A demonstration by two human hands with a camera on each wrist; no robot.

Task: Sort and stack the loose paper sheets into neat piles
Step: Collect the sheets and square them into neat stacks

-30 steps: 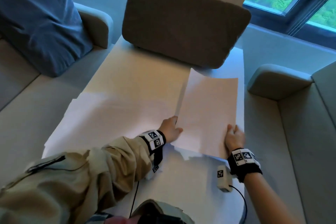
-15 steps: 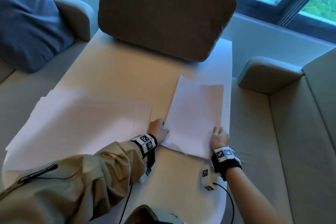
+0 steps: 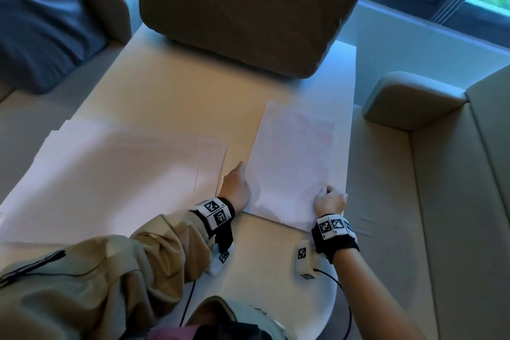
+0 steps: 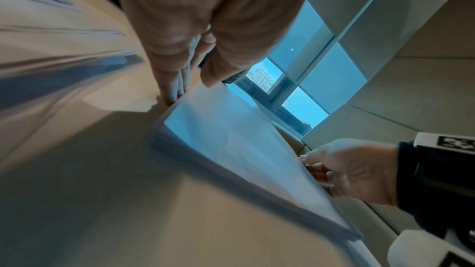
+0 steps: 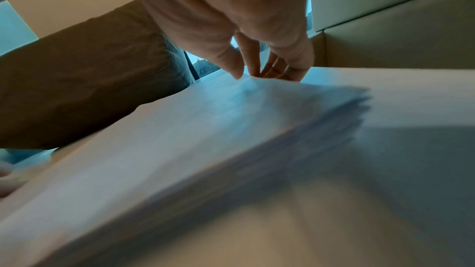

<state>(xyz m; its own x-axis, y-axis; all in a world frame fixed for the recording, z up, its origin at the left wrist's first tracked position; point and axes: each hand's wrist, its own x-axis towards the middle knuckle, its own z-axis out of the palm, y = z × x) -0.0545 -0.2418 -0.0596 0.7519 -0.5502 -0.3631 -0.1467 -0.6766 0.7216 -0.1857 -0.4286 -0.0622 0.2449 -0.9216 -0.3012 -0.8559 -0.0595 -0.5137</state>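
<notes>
White paper stack (image 3: 296, 165) lay on the table (image 3: 171, 102) toward 2 o'clock. Left hand (image 3: 236, 190) held straight fingers flat against its 9 o'clock edge, and right hand (image 3: 329, 201) pinched its 5 o'clock corner.

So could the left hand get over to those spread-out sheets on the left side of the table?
Probably yes. The left hand rests against the stack, right beside the spread sheets, and bare table lies between them.

Cool window daylight, dim; wrist views motion-blurred, edges warped.
</notes>
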